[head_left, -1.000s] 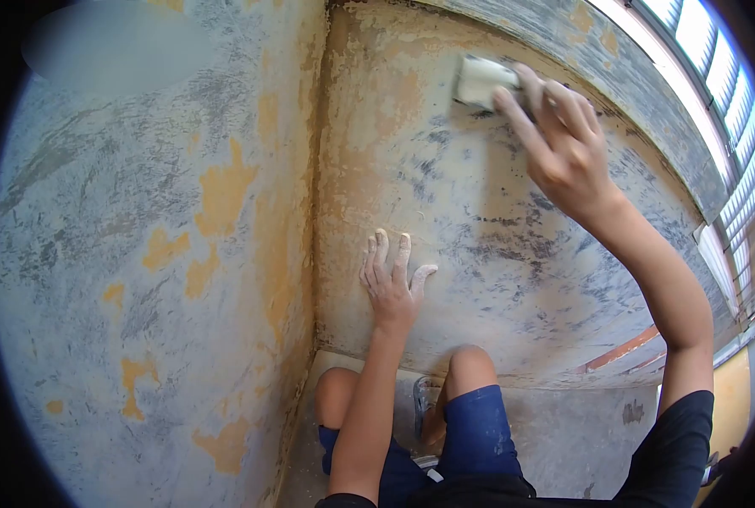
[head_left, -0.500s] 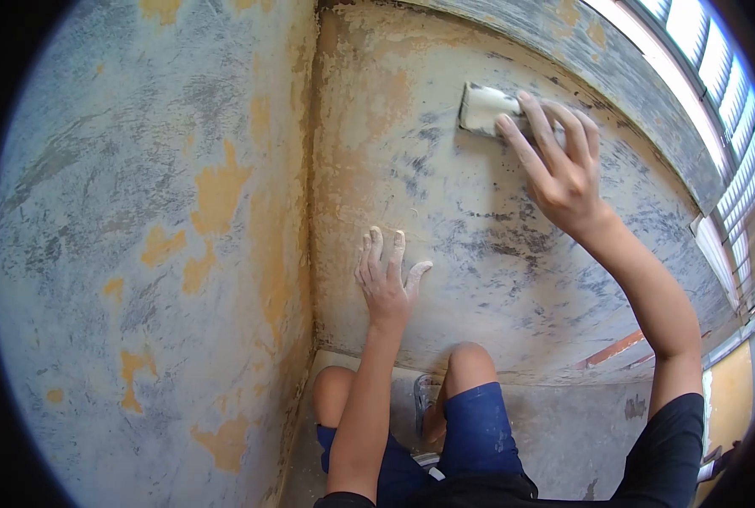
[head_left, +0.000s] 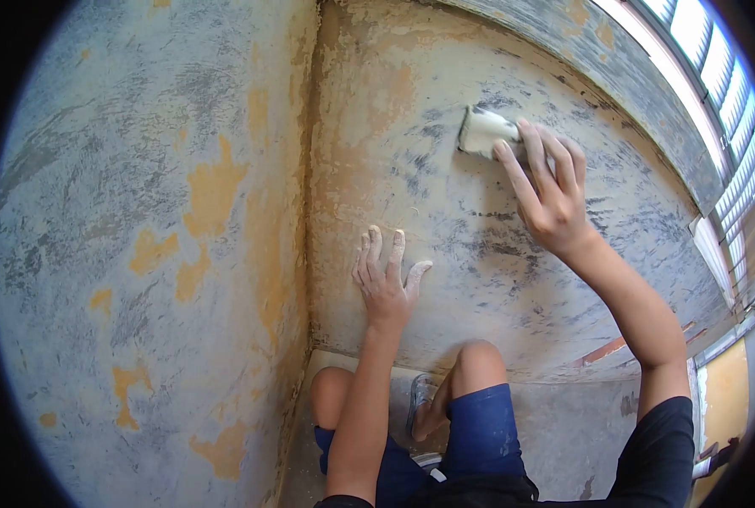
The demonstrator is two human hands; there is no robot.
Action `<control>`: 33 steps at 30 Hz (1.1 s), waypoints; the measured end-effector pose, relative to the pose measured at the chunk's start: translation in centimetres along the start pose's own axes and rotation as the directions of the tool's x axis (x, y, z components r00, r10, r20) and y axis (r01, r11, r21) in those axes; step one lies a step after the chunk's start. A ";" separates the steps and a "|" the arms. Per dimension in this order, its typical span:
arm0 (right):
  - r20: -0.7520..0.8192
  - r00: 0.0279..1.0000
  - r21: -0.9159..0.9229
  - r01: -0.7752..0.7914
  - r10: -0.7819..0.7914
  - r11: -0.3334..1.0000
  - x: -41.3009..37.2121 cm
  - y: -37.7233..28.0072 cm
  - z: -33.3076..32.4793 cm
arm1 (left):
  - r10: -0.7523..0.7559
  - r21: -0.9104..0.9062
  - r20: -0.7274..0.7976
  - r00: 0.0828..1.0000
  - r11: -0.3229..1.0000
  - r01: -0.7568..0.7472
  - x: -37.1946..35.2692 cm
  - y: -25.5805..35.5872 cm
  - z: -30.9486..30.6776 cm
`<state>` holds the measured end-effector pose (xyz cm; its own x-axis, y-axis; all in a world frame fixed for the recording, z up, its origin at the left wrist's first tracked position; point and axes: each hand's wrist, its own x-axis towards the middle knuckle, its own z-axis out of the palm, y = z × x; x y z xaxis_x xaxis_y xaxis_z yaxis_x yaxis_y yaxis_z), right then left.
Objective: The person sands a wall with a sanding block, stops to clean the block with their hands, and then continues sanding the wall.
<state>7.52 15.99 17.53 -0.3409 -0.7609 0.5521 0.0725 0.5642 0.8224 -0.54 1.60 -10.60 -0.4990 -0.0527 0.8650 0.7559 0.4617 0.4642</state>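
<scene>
My right hand grips a small flat block with a whitish coating and a dark edge, held against the patchy wall panel. Its fingers wrap the block's right end. Lower and to the left, my left hand rests on the same panel with its fingers spread and holds nothing. Pale dust covers the left fingertips. Dark scuff marks show on the panel below and around the block.
Another wall with orange patches meets the panel at a vertical corner on the left. A ledge runs along the upper right, beside a louvred window. My bent knees are below, above a grey floor.
My right hand and the block have moved slightly down, and the block is tilted more. My left hand stays at nearly the same place on the panel.
</scene>
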 end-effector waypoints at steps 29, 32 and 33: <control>-0.091 0.996 -0.029 0.002 -0.004 1.000 1.2 -0.7 1.5 | -0.028 0.003 0.027 0.999 1.000 0.028 0.0 0.1 -0.3; -0.140 0.990 -0.019 -0.019 0.016 1.000 7.4 -0.2 2.8 | -0.021 -0.002 0.001 1.000 1.000 0.021 -0.1 0.3 0.0; -0.152 0.988 -0.012 -0.024 0.022 1.000 9.0 -0.3 3.1 | -0.025 -0.004 0.011 1.000 1.000 0.025 -0.4 0.4 -0.1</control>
<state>1.53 9.96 21.80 -0.1929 -0.7880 0.5847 0.0921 0.5787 0.8103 -0.02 1.71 -10.77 -0.5225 -0.0545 0.8509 0.7448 0.4567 0.4865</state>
